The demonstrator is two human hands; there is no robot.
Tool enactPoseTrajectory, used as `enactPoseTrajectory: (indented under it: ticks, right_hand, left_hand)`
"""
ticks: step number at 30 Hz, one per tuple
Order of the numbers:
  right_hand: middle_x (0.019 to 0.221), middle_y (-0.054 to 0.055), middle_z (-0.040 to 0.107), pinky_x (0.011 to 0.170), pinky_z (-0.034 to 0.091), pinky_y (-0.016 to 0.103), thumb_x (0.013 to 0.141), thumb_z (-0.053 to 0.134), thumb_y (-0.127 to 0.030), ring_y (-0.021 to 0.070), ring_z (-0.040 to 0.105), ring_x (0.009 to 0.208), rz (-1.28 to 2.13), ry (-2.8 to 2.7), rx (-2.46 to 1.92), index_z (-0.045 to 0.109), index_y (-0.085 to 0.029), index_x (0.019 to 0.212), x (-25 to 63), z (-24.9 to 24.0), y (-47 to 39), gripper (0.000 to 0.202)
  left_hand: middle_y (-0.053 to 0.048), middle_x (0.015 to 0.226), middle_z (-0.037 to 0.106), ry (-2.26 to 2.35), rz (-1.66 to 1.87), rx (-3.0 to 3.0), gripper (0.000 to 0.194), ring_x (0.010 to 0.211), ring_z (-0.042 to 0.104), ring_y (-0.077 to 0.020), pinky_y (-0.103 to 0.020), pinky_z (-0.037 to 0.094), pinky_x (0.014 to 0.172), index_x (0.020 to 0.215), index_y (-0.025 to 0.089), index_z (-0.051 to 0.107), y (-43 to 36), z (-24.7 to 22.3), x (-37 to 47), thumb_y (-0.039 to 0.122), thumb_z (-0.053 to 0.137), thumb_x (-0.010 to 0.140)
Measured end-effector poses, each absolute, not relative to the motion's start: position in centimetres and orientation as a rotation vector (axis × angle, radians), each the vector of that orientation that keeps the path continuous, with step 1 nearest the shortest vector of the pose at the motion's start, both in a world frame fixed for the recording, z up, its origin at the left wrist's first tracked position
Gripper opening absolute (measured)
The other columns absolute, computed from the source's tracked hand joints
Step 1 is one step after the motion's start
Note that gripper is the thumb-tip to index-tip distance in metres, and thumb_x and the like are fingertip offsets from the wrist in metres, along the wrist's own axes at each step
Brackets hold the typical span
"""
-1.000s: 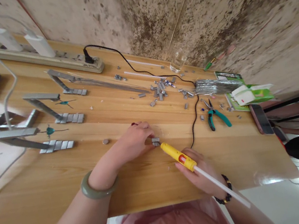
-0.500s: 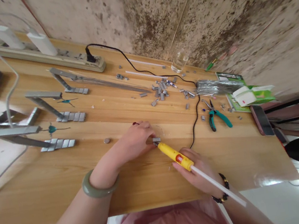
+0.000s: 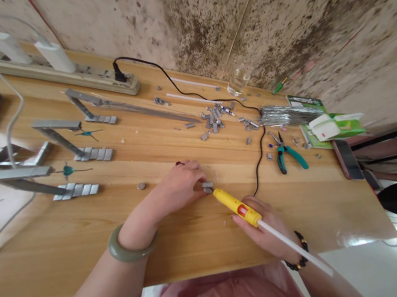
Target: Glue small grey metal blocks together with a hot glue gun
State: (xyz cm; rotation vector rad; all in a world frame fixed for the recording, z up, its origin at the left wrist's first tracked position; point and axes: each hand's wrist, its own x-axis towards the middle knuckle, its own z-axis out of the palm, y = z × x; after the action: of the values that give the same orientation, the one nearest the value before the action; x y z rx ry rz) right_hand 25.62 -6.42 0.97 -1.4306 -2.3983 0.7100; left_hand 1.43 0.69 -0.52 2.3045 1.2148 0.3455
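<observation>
My right hand (image 3: pixel 262 221) is closed round a yellow hot glue gun (image 3: pixel 236 206). A white glue stick (image 3: pixel 294 245) runs out of its back end. The gun's nozzle points left, close to some small grey metal pieces (image 3: pixel 207 186). My left hand (image 3: pixel 183 184) pinches those pieces at its fingertips, just above the wooden table (image 3: pixel 185 252). How many pieces it holds is hard to make out. A small round grey disc (image 3: pixel 141 186) lies left of that hand.
Grey angular frames (image 3: pixel 72 191) stand at the left near a power strip (image 3: pixel 68 74). Loose grey pieces (image 3: pixel 214 118) are heaped mid-table, with teal-handled pliers (image 3: pixel 288 153), a wire bundle (image 3: pixel 287 114) and a phone (image 3: pixel 347 159) to the right. A black cord (image 3: pixel 261 158) crosses the table.
My right hand has drawn the glue gun slightly right and back, so its nozzle is a little farther from the grey pieces. My left hand stays nearly still.
</observation>
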Motion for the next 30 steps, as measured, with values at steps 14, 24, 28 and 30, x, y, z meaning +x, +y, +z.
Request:
enactPoseTrajectory:
  ticks: [14, 24, 28, 30]
  right_hand:
    - [0.083, 0.004, 0.062, 0.068, 0.050, 0.029, 0.094, 0.047, -0.032, 0.0187, 0.062, 0.077, 0.688, -2.417, -1.411, 0.051, -0.021, 0.086, 25.4, 1.0, -6.2, 0.013]
    - [0.085, 0.004, 0.061, 0.070, 0.048, 0.031, 0.094, 0.047, -0.034, 0.0193, 0.061, 0.078, 0.769, -2.380, -1.490, 0.051, -0.022, 0.086, 26.1, 1.0, -6.2, 0.014]
    - [0.084, 0.004, 0.061, 0.070, 0.048, 0.031, 0.094, 0.047, -0.033, 0.0192, 0.061, 0.077, 0.760, -2.380, -1.476, 0.050, -0.022, 0.085, 26.2, 0.9, -6.3, 0.015]
    - [0.083, 0.004, 0.061, 0.071, 0.048, 0.031, 0.094, 0.047, -0.033, 0.0194, 0.061, 0.078, 0.767, -2.382, -1.462, 0.050, -0.022, 0.084, 26.3, 0.9, -6.3, 0.015]
  left_hand:
    - [-0.008, 0.096, 0.061, 1.209, 0.351, 2.319, 0.014, 0.092, 0.058, -0.0222, -0.034, 0.045, 0.085, 0.090, 0.017, 0.069, 0.8, -0.7, 1.4, 0.025, 0.069, 0.078]
    - [-0.007, 0.096, 0.061, 1.209, 0.335, 2.311, 0.013, 0.093, 0.057, -0.0211, -0.033, 0.044, 0.084, 0.090, 0.018, 0.069, 0.8, -0.5, 1.5, 0.023, 0.069, 0.078]
    - [-0.007, 0.096, 0.061, 1.214, 0.339, 2.309, 0.012, 0.093, 0.057, -0.0210, -0.033, 0.044, 0.085, 0.089, 0.017, 0.069, 0.8, -0.4, 1.5, 0.024, 0.068, 0.080]
    - [-0.007, 0.096, 0.061, 1.215, 0.324, 2.311, 0.012, 0.093, 0.057, -0.0211, -0.033, 0.044, 0.085, 0.090, 0.017, 0.069, 0.8, -0.4, 1.5, 0.024, 0.068, 0.079]
